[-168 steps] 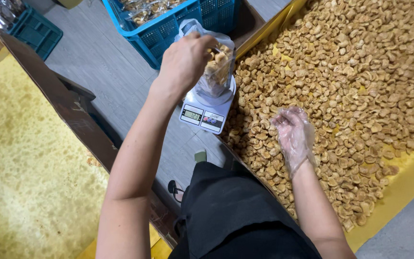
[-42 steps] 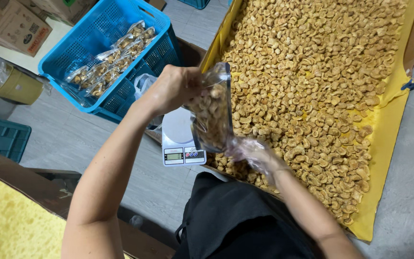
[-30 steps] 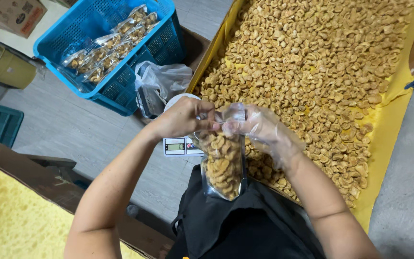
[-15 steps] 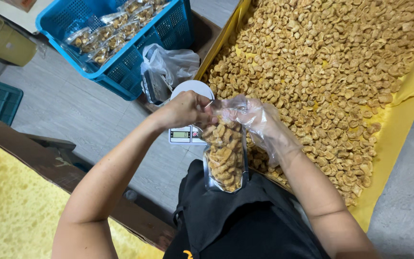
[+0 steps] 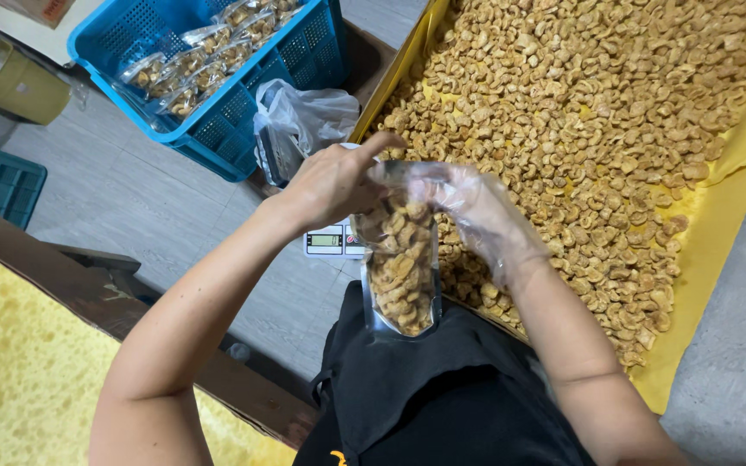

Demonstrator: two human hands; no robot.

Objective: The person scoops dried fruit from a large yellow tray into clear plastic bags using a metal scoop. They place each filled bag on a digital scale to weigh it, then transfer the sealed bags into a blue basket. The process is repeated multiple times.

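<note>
A clear plastic pouch (image 5: 401,267) filled with golden fried snack pieces hangs upright in front of my black apron. My left hand (image 5: 331,179), bare, pinches the pouch's top edge at the left. My right hand (image 5: 470,207), in a thin clear plastic glove, grips the same top edge at the right. The two hands meet over the pouch's mouth. Just behind the pouch a small white digital scale (image 5: 336,242) stands on the floor, mostly hidden by my hands.
A wide yellow sheet (image 5: 710,224) heaped with loose snack pieces (image 5: 580,95) fills the right. A blue crate (image 5: 243,95) holding several filled pouches stands at the upper left, with a bundle of clear bags (image 5: 304,121) beside it. A yellow textured surface (image 5: 28,380) lies at the lower left.
The pouch came off the scale and down in front of my apron. My gloved right hand left the snack heap and joined my left hand at the pouch's top.
</note>
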